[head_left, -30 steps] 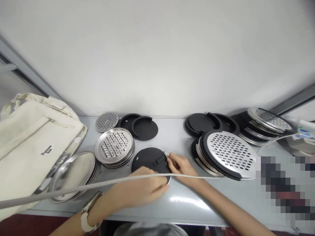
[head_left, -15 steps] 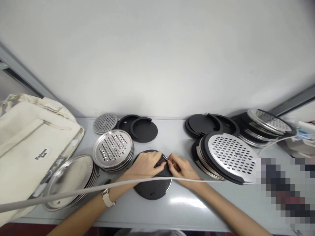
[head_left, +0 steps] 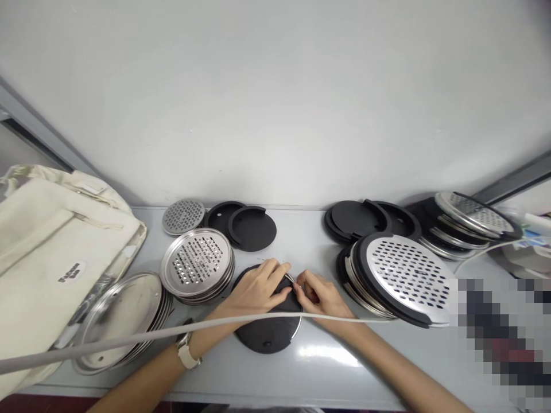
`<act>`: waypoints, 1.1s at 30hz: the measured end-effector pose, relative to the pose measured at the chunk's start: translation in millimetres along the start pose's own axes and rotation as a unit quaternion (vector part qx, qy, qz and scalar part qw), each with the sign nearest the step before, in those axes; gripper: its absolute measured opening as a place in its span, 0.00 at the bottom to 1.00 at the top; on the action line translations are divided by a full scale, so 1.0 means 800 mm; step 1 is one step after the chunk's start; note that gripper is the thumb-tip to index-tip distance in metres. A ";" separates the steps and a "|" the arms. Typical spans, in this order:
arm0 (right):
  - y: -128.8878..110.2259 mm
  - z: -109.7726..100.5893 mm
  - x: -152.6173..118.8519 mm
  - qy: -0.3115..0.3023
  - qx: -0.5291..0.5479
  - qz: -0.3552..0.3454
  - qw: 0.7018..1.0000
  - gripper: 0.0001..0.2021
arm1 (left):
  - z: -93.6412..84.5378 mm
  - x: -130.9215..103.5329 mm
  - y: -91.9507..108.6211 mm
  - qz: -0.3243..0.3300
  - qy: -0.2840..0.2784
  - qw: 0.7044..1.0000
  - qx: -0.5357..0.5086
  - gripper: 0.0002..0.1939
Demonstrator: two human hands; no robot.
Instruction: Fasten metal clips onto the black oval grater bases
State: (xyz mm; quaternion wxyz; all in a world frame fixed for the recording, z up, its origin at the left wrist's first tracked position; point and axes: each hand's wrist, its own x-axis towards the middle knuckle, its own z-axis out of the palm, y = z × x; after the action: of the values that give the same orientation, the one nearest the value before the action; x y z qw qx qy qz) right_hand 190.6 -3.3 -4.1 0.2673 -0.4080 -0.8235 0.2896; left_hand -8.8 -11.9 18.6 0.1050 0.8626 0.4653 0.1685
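Observation:
In front of me on the table lies a round black plastic cover (head_left: pixel 267 335), with a shiny metal rim (head_left: pixel 297 328) showing along its right edge. My left hand (head_left: pixel 259 288) presses on the cover's upper part, its fingers and thumb curled at the far right edge. At that same edge, my right hand (head_left: pixel 317 291) is closed in a pinch on the metal rim. My fingers hide exactly how the metal and the plastic meet there. A stack of metal grater discs (head_left: pixel 197 261) stands beside my left hand. To the right of my right hand are covered graters (head_left: pixel 407 278) in a leaning stack.
Plain metal discs (head_left: pixel 120 315) are piled at left, near a cream bag (head_left: pixel 38 252). Black covers (head_left: pixel 252 228) and more black covers (head_left: pixel 355 219) lie along the wall. Another grater stack (head_left: pixel 471 215) stands at far right. A pale cable (head_left: pixel 142 334) crosses before my forearms.
My left fingers have shifted slightly at the far edge of the cover. My right hand keeps its pinch in nearly the same spot. The stacks have not moved.

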 end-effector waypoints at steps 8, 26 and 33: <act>0.002 0.001 0.001 0.012 0.003 -0.012 1.000 0.08 | 0.003 0.001 -0.002 0.061 0.025 0.997 -0.047 0.12; 0.004 0.002 0.001 0.015 -0.005 -0.023 1.000 0.10 | 0.002 0.000 -0.003 0.051 0.028 0.996 -0.069 0.12; 0.004 0.003 0.001 0.008 -0.011 -0.030 0.999 0.09 | 0.003 0.001 -0.004 0.060 0.035 0.995 -0.070 0.09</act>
State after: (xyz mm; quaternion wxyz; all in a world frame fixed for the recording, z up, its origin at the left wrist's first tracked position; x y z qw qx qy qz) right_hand 190.0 -1.7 -7.9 0.2778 -0.3884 -0.8363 0.2696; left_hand -9.9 -9.3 15.6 0.1383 0.8731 0.4030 0.2370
